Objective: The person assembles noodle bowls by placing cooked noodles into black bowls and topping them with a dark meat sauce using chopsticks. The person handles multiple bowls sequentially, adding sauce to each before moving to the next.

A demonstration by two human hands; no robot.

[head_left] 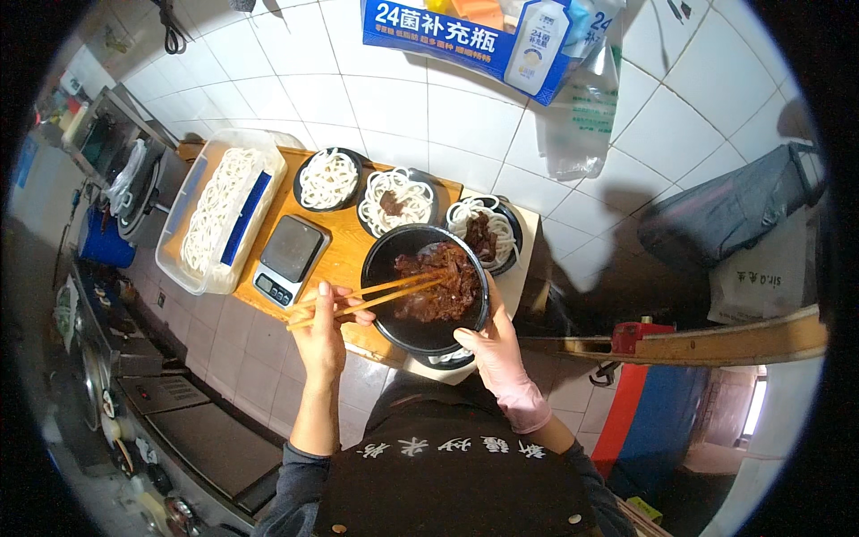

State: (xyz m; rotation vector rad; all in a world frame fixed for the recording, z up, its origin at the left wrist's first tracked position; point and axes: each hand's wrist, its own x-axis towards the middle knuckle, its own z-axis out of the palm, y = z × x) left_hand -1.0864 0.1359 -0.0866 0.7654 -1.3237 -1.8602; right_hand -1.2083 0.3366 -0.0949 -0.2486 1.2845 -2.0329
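Observation:
My right hand [503, 362], in a pinkish glove, grips the right rim of a large black bowl [383, 264]. Dark brown, saucy chunks, apparently meat [437, 285], lie inside it. Between the fingers of my left hand [322, 340] is a pair of wooden chopsticks [380, 294], their tips in the chunks. Behind the bowl stand three smaller black bowls of thick white noodles: a plain one [328, 179], one with a little brown topping [398, 199] and one with more topping [483, 231]. White noodles [451, 357] also peek out below the held bowl, mostly hidden.
A digital scale [293, 251] sits on the wooden table [255, 242], beside a clear plastic tub [179, 219] of white noodles. On the tiled wall hang a blue box [447, 45] and a plastic bag [577, 134]. A dark bag [725, 215] is at the right.

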